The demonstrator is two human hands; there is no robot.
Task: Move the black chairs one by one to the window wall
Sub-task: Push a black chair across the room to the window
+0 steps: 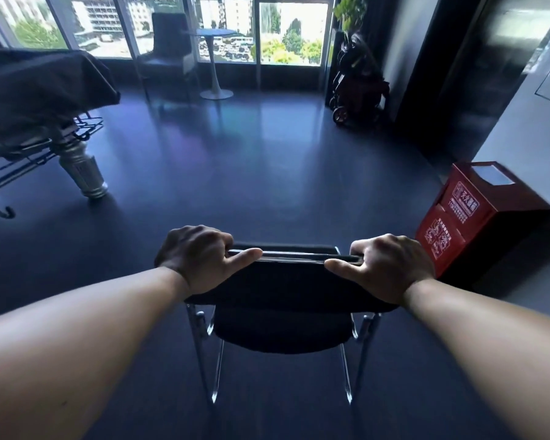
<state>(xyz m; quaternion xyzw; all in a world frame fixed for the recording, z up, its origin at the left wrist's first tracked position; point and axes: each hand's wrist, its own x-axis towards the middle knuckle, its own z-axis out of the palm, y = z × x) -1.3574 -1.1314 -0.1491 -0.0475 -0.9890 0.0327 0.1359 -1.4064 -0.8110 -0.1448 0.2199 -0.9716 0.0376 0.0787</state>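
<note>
Gripping the top edge of a black chair's backrest (pixel 286 281), the left hand (pixel 200 258) and right hand (pixel 385 268) were closed around its two ends, thumbs pointing inward. The chair stood on the dark floor (pixel 267 173), well apart from the window wall (pixel 292 33), a red box (pixel 477 214) to its right.

Light source: we see daylight entering only through the window wall (pixel 185 27) at the far end — overexposed, washed white.
Room: dim, with a blue cast.
Floor (pixel 267 173): glossy, carrying pale vertical reflections of the panes.
Black chair (pixel 283 281): nearly detail-less, backlit.
Forearms: evenly lit.
Distortion: wide-angle bending — we note curved frames and walls at the edges.
Sharpness: soft corners, slightly smeared far objects.
</note>
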